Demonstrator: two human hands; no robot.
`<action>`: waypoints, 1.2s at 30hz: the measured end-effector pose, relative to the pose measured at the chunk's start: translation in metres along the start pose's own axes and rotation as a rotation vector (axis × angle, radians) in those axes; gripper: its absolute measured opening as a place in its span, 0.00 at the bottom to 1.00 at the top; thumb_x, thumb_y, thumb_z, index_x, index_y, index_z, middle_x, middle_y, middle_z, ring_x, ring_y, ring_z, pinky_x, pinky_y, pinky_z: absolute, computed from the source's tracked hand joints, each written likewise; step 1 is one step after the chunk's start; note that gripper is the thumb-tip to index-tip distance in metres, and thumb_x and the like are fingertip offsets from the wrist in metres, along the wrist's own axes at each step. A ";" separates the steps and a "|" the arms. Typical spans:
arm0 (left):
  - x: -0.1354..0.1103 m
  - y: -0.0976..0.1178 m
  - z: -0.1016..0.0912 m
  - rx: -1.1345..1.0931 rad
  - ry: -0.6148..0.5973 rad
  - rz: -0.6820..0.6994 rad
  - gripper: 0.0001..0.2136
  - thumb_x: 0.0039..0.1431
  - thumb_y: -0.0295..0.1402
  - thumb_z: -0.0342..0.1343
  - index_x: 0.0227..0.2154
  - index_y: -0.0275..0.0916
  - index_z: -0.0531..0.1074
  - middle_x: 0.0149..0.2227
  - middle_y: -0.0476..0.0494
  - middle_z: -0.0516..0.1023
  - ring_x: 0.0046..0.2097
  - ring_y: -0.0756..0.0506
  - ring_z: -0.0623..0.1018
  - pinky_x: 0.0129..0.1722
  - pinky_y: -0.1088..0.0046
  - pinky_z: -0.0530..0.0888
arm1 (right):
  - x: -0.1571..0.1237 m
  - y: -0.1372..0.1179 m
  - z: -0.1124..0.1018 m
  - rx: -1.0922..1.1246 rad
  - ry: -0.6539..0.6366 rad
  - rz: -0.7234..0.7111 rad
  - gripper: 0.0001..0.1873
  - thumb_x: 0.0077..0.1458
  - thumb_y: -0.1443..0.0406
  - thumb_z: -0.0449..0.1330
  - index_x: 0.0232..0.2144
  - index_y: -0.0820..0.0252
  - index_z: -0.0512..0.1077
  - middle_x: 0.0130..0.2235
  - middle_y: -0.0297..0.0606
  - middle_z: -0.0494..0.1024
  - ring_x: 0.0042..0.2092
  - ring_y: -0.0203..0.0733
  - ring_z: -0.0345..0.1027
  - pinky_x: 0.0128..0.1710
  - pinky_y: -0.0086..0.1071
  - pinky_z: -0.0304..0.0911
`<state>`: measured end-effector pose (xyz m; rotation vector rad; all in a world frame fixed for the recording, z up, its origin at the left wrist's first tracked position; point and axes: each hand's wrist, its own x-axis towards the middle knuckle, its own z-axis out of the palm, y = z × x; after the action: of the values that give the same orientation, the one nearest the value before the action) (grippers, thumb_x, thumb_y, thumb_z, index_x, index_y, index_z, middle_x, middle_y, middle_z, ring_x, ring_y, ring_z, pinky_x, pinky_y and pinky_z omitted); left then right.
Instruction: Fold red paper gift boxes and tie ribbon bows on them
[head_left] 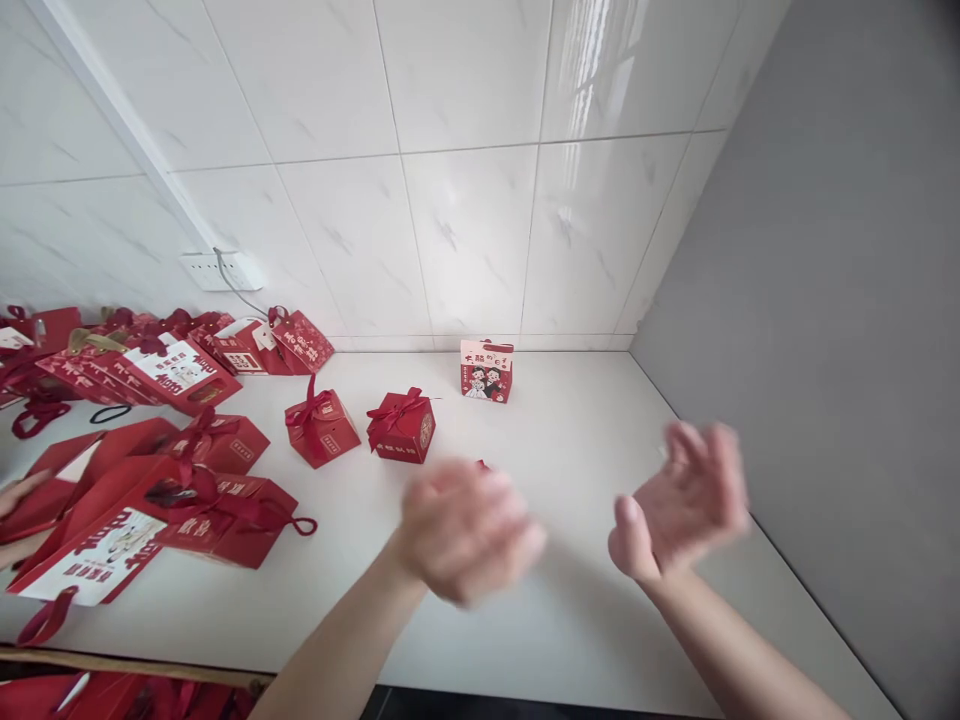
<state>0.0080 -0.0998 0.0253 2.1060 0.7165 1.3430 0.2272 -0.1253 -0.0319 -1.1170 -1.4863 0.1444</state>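
Note:
My left hand (469, 530) is over the middle of the white counter (570, 640), smeared by motion. Its fingers look bent, and whether anything is in them cannot be made out. A small red piece (482, 466) peeks out just behind it, mostly hidden. To its right, my right hand (690, 495) is raised with the palm turned up, thumb apart from loosely curled fingers, holding nothing visible. Nearest to my left hand is a red gift box with a ribbon bow (403, 428); another ribboned box (321, 427) stands beside it. Farther back is a small box with a cartoon couple (487, 373).
Red gift bags (180, 370) crowd the back left. Larger red boxes (240, 520) and a white-labelled bag (97, 555) lie at the left, where another person's hand (22, 505) reaches in. A grey panel (840, 300) borders the right; a socket strip (221, 270) is on the tiled wall.

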 end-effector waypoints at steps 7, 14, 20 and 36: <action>0.000 -0.021 -0.061 0.121 -0.391 -0.414 0.32 0.55 0.45 0.60 0.61 0.48 0.59 0.65 0.40 0.59 0.65 0.35 0.61 0.60 0.54 0.65 | -0.009 -0.004 0.032 0.225 -0.520 0.113 0.46 0.55 0.55 0.63 0.67 0.47 0.42 0.69 0.42 0.47 0.69 0.52 0.40 0.67 0.53 0.45; -0.043 -0.048 -0.051 0.121 -0.515 -0.631 0.58 0.44 0.39 0.69 0.67 0.53 0.29 0.70 0.37 0.43 0.68 0.32 0.54 0.61 0.51 0.65 | -0.027 0.013 0.051 0.442 -0.713 0.360 0.44 0.59 0.53 0.59 0.68 0.43 0.38 0.70 0.40 0.45 0.69 0.48 0.41 0.66 0.51 0.46; -0.023 -0.057 -0.024 0.307 -0.415 -0.286 0.47 0.53 0.31 0.63 0.67 0.58 0.39 0.65 0.39 0.54 0.65 0.35 0.61 0.57 0.55 0.70 | -0.026 0.022 0.045 0.348 -0.534 0.209 0.55 0.52 0.55 0.66 0.68 0.44 0.34 0.70 0.42 0.44 0.69 0.52 0.41 0.66 0.52 0.46; -0.019 -0.101 -0.015 -0.317 -0.256 -0.404 0.23 0.62 0.42 0.51 0.58 0.43 0.62 0.60 0.37 0.66 0.63 0.38 0.64 0.63 0.54 0.60 | -0.013 0.053 0.021 0.222 -0.802 0.232 0.58 0.45 0.52 0.69 0.68 0.45 0.38 0.67 0.43 0.50 0.67 0.54 0.47 0.64 0.52 0.50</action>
<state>-0.0272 -0.0379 -0.0507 1.7243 0.7181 0.8836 0.2363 -0.0962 -0.0819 -1.0958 -1.9598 0.9886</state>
